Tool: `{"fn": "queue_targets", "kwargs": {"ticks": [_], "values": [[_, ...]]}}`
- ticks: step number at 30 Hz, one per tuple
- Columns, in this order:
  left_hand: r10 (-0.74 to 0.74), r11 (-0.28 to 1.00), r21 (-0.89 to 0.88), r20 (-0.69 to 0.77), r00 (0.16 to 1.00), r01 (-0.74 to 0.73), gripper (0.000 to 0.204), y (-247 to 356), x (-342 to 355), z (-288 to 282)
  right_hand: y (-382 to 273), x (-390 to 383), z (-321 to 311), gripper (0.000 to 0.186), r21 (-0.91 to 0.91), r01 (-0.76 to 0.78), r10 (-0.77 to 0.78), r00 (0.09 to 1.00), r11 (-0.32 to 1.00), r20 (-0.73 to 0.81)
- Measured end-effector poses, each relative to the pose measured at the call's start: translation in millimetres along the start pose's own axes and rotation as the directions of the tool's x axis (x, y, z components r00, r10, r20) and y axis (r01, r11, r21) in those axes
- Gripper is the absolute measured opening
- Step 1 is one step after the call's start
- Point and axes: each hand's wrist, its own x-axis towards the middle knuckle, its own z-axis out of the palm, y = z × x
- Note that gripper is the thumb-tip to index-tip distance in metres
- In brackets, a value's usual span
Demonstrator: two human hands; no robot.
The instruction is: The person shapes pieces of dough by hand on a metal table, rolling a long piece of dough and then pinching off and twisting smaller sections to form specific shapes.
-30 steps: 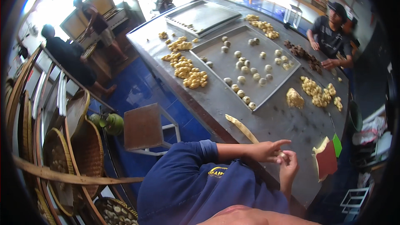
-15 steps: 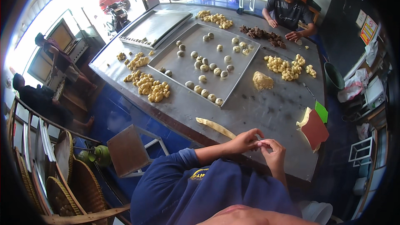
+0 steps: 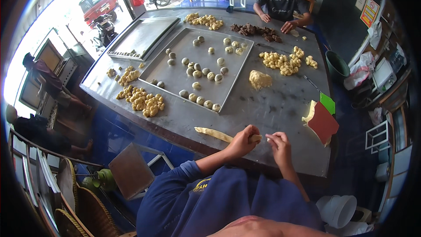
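My left hand (image 3: 240, 142) is closed on a short piece of pale dough (image 3: 256, 138) at the table's near edge. Just to its right, my right hand (image 3: 280, 148) pinches a small pale bit, apparently dough, between thumb and finger. A long dough roll (image 3: 209, 132) lies behind my left hand. Beyond it, a large metal tray (image 3: 237, 79) holds several speckled balls (image 3: 196, 85). A dough lump (image 3: 260, 79) sits right of the tray, and a red board with creamy material on it (image 3: 323, 124) lies at the right beside a green scraper (image 3: 327, 103).
Piles of yellow dough pieces (image 3: 280, 62) and brown filling (image 3: 255, 32) cover parts of the steel table (image 3: 280, 109). A co-worker (image 3: 281, 2) works at the far side; two people (image 3: 44, 83) are at the left. A stool (image 3: 131, 171), baskets (image 3: 87, 210) and a bucket (image 3: 337, 210) flank me.
My hands have drawn apart, the left one now closed round a piece of dough, the right pinching separately. The view has swung, shifting the scene within the frame.
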Motion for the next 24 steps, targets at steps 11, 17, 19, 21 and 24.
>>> {"fn": "queue_targets", "kwargs": {"ticks": [11,17,19,21,24], "values": [[-0.071,0.983,-0.148,0.234,0.97,0.108,0.039,-13,-4,3,-42,6,-6,0.036,0.032,0.286,-0.283,0.956,0.958,-0.078],[-0.111,0.942,-0.285,0.237,0.965,0.178,0.017,-4,-4,4,-42,0,-6,0.014,0.115,0.065,-0.069,0.997,0.991,0.025],[-0.051,0.981,-0.178,0.163,0.985,0.08,0.01,-7,-3,5,-39,-5,-4,0.01,0.286,-0.23,0.204,0.972,0.93,0.118],[0.019,0.998,-0.061,0.11,0.994,-0.013,0.009,-5,-2,5,-35,-7,-6,0.008,0.553,-0.442,0.363,0.897,0.706,0.253],[0.004,1.0,0.022,0.003,1.0,-0.004,0.014,-15,1,3,-31,-7,-10,0.008,0.827,-0.481,0.347,0.859,0.291,0.378]]}}
